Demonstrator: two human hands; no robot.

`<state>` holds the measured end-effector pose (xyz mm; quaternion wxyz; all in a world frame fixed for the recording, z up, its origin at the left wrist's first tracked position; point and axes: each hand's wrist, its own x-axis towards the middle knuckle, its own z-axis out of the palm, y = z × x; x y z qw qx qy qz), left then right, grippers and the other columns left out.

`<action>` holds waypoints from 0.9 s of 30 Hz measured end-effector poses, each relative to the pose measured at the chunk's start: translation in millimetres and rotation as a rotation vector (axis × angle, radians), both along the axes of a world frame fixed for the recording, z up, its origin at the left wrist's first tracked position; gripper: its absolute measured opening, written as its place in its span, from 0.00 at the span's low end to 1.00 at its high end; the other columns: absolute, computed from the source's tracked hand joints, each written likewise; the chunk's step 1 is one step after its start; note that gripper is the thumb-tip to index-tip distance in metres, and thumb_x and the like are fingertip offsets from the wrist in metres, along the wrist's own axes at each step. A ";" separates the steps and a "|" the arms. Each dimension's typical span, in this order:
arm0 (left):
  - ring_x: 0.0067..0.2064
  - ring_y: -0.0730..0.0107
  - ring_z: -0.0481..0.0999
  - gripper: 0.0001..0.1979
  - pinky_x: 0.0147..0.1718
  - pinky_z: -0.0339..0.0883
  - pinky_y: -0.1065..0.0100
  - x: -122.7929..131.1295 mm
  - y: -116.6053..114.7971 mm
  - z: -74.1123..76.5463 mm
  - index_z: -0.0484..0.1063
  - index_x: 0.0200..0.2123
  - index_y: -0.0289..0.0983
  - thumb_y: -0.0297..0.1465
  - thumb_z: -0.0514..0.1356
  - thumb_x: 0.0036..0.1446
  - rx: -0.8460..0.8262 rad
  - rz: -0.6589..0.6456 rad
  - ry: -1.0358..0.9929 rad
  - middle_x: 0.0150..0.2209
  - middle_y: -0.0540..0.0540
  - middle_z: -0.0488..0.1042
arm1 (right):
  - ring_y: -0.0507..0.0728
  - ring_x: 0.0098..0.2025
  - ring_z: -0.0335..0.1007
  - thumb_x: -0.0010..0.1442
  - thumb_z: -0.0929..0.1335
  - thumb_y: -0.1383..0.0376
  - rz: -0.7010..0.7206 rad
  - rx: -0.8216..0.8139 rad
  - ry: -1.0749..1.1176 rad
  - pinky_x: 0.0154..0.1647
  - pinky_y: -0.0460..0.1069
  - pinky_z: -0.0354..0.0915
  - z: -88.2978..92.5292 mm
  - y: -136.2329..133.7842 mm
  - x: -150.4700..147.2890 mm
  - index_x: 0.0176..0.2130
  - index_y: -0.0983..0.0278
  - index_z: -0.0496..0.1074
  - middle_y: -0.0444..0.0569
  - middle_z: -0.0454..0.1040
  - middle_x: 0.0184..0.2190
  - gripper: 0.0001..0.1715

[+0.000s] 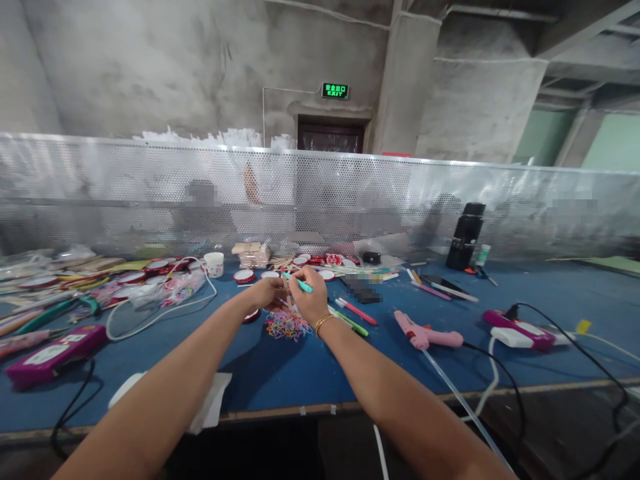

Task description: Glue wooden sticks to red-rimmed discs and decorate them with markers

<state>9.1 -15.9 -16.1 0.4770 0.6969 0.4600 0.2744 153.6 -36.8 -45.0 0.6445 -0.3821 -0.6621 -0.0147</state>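
Note:
My right hand (311, 297) is closed around a teal marker pen (304, 286), held at a slant with its far end close to my left fingers. Beside it, my left hand (270, 294) has its fingers pinched together; what they hold is mostly hidden and too small to name. Just below both hands lies a pile of small multicoloured rubber bands (287, 327). To the right of my right wrist, a red marker pen (359, 312) and a green marker pen (354, 325) rest on the blue table (260, 387).
A pink glue gun (425, 333) and a purple power strip (535, 333) lie right, with cords. Another purple power strip (57, 357) sits left. Behind are a paper cup (214, 265), stacked wooden pieces (251, 255), round red-rimmed lids (244, 275) and a black bottle (465, 237).

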 end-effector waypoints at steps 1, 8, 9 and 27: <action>0.30 0.62 0.80 0.26 0.25 0.65 0.70 0.1 0.0 -0.1 0.73 0.38 0.35 0.44 0.70 0.37 0.002 0.000 0.000 0.33 0.41 0.79 | 0.54 0.31 0.67 0.57 0.64 0.65 0.001 -0.001 -0.001 0.37 0.49 0.59 0.0 0.1 0.1 0.27 0.61 0.65 0.43 0.71 0.25 0.06; 0.29 0.63 0.80 0.26 0.25 0.65 0.71 0.0 0.7 0.2 0.72 0.36 0.35 0.43 0.71 0.34 -0.007 0.007 -0.019 0.32 0.41 0.79 | 0.54 0.30 0.67 0.58 0.64 0.64 -0.023 -0.008 0.014 0.35 0.49 0.59 -0.9 3.4 1.8 0.29 0.61 0.65 0.43 0.71 0.24 0.06; 0.30 0.62 0.80 0.26 0.25 0.64 0.71 0.1 0.5 0.1 0.72 0.36 0.35 0.43 0.71 0.34 -0.004 0.007 -0.017 0.32 0.42 0.79 | 0.54 0.30 0.67 0.58 0.64 0.64 -0.016 -0.010 0.011 0.35 0.48 0.59 -1.2 3.5 1.7 0.29 0.61 0.65 0.43 0.71 0.25 0.06; 0.31 0.62 0.80 0.26 0.27 0.66 0.69 -1.6 2.1 -0.9 0.73 0.36 0.35 0.44 0.70 0.35 0.003 -0.003 0.000 0.31 0.42 0.79 | 0.54 0.32 0.68 0.59 0.64 0.62 0.016 -0.023 -0.019 0.36 0.48 0.60 -3.1 3.9 0.6 0.29 0.61 0.65 0.44 0.72 0.26 0.07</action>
